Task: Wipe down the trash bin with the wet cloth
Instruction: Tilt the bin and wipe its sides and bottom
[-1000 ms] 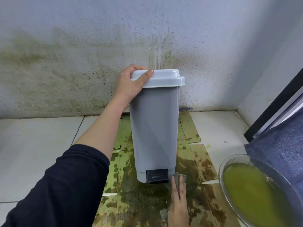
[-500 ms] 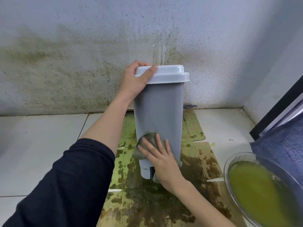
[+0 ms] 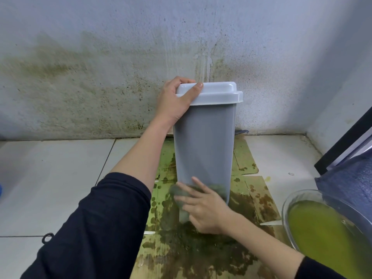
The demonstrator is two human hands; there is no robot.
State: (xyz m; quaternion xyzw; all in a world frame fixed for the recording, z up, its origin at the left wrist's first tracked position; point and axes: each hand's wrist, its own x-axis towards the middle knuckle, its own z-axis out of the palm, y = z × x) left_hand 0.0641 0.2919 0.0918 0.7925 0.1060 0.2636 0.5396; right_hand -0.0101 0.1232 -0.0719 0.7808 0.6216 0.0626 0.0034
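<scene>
A tall grey trash bin [image 3: 204,141] with a pale lid [image 3: 219,93] stands upright on wet, stained cardboard near the wall. My left hand [image 3: 177,101] grips the lid's left corner, thumb across the front edge. Low on the bin's front, my right hand [image 3: 203,206] presses a dark wet cloth [image 3: 179,193] flat against the plastic with spread, straight fingers. The hand covers most of the cloth and hides the foot pedal at the bin's base.
A clear bowl [image 3: 289,202] of murky green-yellow water sits at the right edge. Flattened cardboard [image 3: 247,160] soaked with dark stains lies under the bin. A stained wall [image 3: 100,77] rises behind, white floor tiles [image 3: 50,178] spread left, and blue fabric [image 3: 350,182] is at far right.
My right hand came up from the floor with the cloth onto the bin's front, then slid down to the lower part. The left hand kept its grip on the lid.
</scene>
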